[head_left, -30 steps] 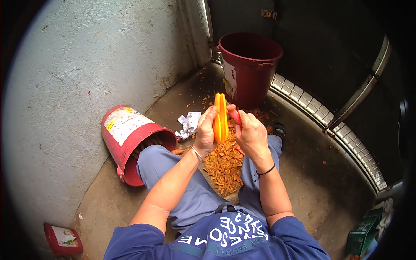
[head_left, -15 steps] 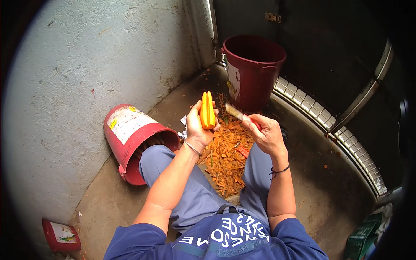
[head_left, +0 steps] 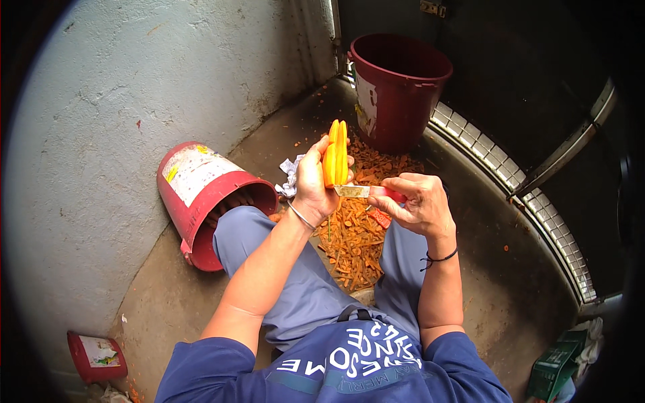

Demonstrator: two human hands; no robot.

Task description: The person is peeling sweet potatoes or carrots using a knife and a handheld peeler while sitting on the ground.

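Note:
My left hand (head_left: 316,181) is closed around an orange peeled carrot (head_left: 335,154) with lengthwise grooves, held upright with its tip pointing away from me. In my right hand (head_left: 421,205) is a small knife (head_left: 354,191) with a red handle, its blade pointing left. The blade lies at the carrot's lower end, by the base of my left palm; whether it touches the carrot I cannot tell. Below both hands, a heap of orange peelings (head_left: 349,248) covers the floor between my legs.
A dark red bucket (head_left: 396,101) stands upright beyond the peelings. To the left, another red bucket (head_left: 201,201) lies on its side with carrots inside, against the pale wall (head_left: 134,87). Crumpled paper (head_left: 290,176) lies near its mouth. A green crate (head_left: 554,366) sits at the lower right.
The knife has swung from a raised position, blade pointing up-left, to lie level at the carrot's lower end. My left hand has moved slightly up and right with the carrot.

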